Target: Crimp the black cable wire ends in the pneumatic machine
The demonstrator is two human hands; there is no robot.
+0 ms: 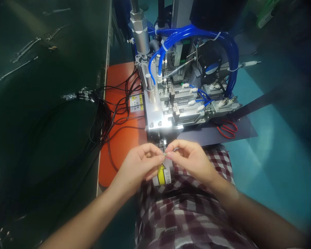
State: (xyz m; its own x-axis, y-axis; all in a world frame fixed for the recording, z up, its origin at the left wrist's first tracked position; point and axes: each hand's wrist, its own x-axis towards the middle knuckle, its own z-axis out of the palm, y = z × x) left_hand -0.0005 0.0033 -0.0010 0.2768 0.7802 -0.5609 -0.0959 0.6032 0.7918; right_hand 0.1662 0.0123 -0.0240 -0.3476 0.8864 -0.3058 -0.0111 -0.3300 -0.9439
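My left hand [142, 160] and my right hand [190, 157] meet in front of the machine, each in a pinch. Between their fingertips shows a small thin greenish-white piece [165, 154], too small to name. Just beyond the fingers is the front of a metal machine [158, 119] with blue air hoses [197, 33] and several cylinders. Beneath the left fingers a label with a yellow arrow [161, 175] is partly covered.
A bundle of black cables [98, 117] with shiny ends runs from the dark table [41, 145] across an orange board [124, 148]. Red-handled scissors [228, 129] lie right of the machine. Loose metal tools [27, 48] lie far left. Checkered cloth [191, 214] is below my hands.
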